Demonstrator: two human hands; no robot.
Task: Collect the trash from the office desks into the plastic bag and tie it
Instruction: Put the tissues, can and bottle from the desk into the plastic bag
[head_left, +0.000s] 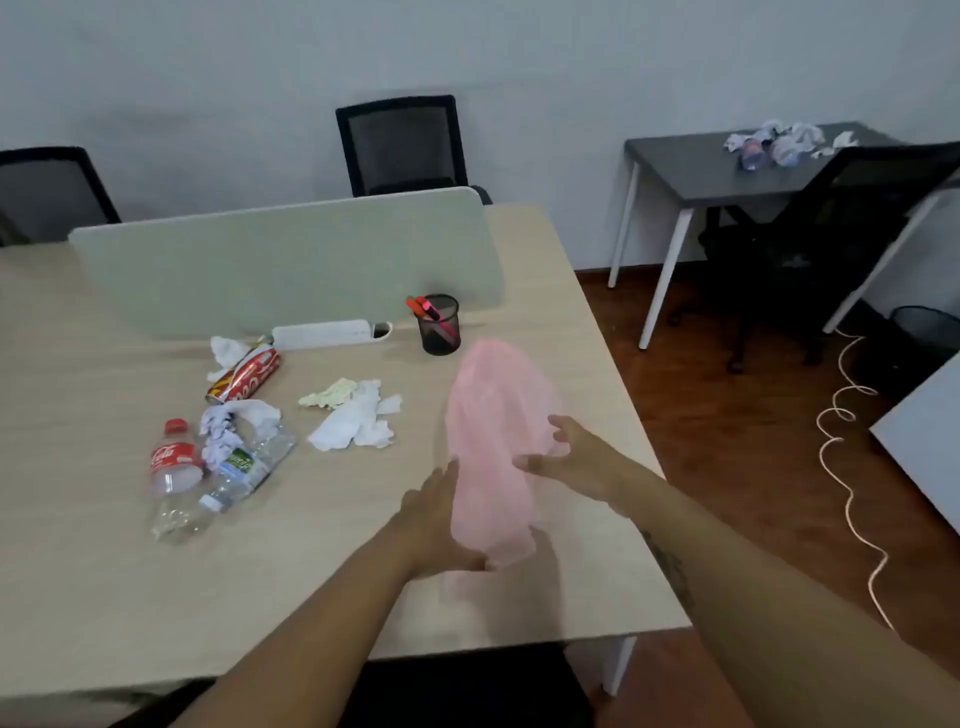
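Note:
A thin pink plastic bag (493, 431) hangs blurred above the right part of the light wooden desk (104, 597). My left hand (441, 525) lies along the bag's left side with straight fingers, its thumb pinching the bag's lower end. My right hand (576, 462) grips the bag's right edge between thumb and spread fingers. Trash lies to the left: a red cola can (244, 376), a cola bottle (174, 462), a clear water bottle (249, 467) and crumpled tissues (358, 421).
A mesh pen holder (440, 325) and a pale divider panel (285, 260) stand behind the trash. A dark desk (691, 171) at the back right carries more trash (774, 145). Black chairs (402, 145) stand around, and a cable (841, 467) coils on the floor.

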